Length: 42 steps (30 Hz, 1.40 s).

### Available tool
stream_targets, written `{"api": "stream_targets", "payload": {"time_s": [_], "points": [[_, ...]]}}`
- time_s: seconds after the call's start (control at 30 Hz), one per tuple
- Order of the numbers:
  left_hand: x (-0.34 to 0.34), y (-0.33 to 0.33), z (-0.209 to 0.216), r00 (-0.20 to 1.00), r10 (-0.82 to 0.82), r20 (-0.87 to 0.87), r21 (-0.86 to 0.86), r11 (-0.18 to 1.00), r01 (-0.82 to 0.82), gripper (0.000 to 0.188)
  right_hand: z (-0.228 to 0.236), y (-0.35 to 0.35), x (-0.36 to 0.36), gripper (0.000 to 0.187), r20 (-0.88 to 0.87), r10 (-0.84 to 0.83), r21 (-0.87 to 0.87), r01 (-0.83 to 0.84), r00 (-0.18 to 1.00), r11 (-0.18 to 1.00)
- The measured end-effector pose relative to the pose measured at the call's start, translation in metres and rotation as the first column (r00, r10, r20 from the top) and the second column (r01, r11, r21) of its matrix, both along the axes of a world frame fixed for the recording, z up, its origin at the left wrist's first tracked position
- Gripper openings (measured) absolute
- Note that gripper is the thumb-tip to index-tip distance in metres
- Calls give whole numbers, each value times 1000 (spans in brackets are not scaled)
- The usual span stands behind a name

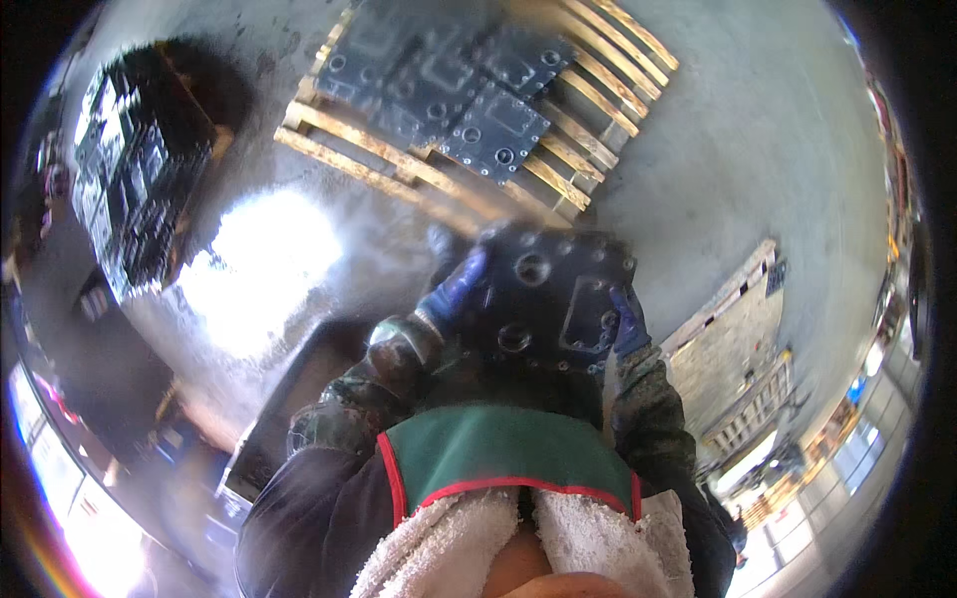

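Observation:
Between my two gloved hands I carry a black plate (543, 299) with round holes and a rounded rectangular outline, held in front of my body. My left hand (457, 287), in a blue glove, grips its left edge, the thumb lying over the face. At the right edge my right hand (628, 321), also blue-gloved, holds on with the thumb on top. The fingers beneath the plate are hidden. Beyond it, similar black plates (498, 130) lie side by side on a wooden pallet (349, 149).
On the left stands a tall stack wrapped in shiny black film (135, 169). A dark open bin or box (289, 399) sits close by my left arm. To the right, a flat grey panel (728, 329) lies on the concrete floor (778, 130). Bright light glares on the floor at left.

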<state>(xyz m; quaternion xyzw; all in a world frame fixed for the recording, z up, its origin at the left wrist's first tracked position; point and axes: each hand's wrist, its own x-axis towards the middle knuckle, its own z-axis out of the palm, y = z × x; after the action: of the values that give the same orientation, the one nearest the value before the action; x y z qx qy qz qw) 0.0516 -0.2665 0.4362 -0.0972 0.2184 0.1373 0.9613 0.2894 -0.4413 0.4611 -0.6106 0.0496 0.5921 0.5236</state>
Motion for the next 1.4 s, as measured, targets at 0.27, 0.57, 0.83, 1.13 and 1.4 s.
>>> {"api": "stream_targets", "payload": {"time_s": [0.27, 0.57, 0.83, 1.13, 1.4], "points": [[122, -41, -144, 953, 273, -134, -32, 960, -279, 62, -168, 51, 153, 46, -252, 143, -285, -214, 957, 934], [297, -59, -401, 788, 407, -462, 105, 907, -407, 46, -410, 116, 380, 39, 29, 446, -372, -405, 894, 835], [378, 38, -421, 756, 543, -365, 250, 839, -483, 69, -450, 276, 438, 73, 247, 682, -321, -606, 688, 728], [361, 30, -439, 324, 689, -648, 634, 251, 732, 56, -441, 317, 401, 65, 541, 630, 66, -775, 557, 629], [201, -51, -227, 661, 547, -513, 364, 837, -409, 49, -296, 229, 161, 48, -683, 510, 379, -342, 524, 860]]}}
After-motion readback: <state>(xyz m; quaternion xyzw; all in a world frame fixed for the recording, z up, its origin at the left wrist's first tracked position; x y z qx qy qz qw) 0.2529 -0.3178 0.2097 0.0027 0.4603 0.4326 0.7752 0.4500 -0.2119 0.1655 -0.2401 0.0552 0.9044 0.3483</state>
